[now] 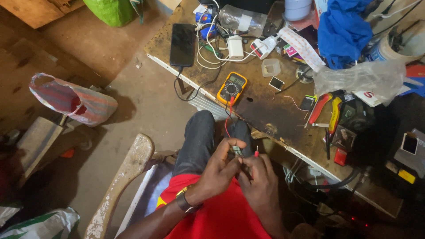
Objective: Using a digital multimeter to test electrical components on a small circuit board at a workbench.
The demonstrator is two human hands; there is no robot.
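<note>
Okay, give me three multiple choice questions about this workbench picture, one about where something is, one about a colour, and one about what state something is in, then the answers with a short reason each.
1. Where does the yellow multimeter lie?
A. On the workbench near its front edge
B. On the floor by the striped bag
C. On the person's lap

2. What colour is the tip of the probe at the right hand?
A. Green
B. Red
C. White

3. What state is the black phone in?
A. Screen lit
B. Held in a hand
C. Screen dark, lying flat with a cable at its end

Answers:
1 A, it rests on the dark workbench top, its leads running down to the hands.
2 B, a red tip shows above the fingers.
3 C, the screen is black and a cable leaves its near end.
The left hand pinches a small part beside the probe.
</note>
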